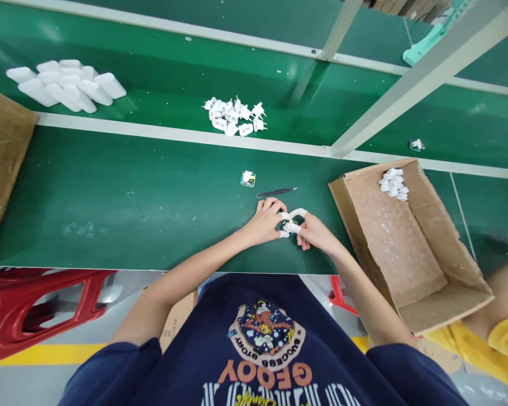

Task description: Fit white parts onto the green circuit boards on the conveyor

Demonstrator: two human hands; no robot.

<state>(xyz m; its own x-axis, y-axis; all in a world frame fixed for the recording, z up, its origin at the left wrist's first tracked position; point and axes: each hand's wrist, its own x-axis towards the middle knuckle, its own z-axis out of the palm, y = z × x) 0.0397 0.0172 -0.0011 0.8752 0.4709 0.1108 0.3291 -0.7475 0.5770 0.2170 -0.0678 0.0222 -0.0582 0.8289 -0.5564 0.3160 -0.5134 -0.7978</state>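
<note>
Near the table's front edge, my left hand [268, 221] and my right hand [314, 230] meet around a small circuit board [290, 226]. White finger cots cover the fingertips that pinch it, and they hide much of the board. Both hands are closed on it, one from each side. Just beyond them lies a pair of dark tweezers [277, 193], pointing right. A second circuit board [248, 179] with a white part on top rests farther back, left of the tweezers.
On the green shelf sit a pile of white plug pieces [232, 115] and stacked white casings [68, 84]. A cardboard box [398, 254] holding several white pieces stands right; another cardboard box [12, 152] is left. A metal post [406, 93] rises behind. Another person's arm [506, 290] shows at right.
</note>
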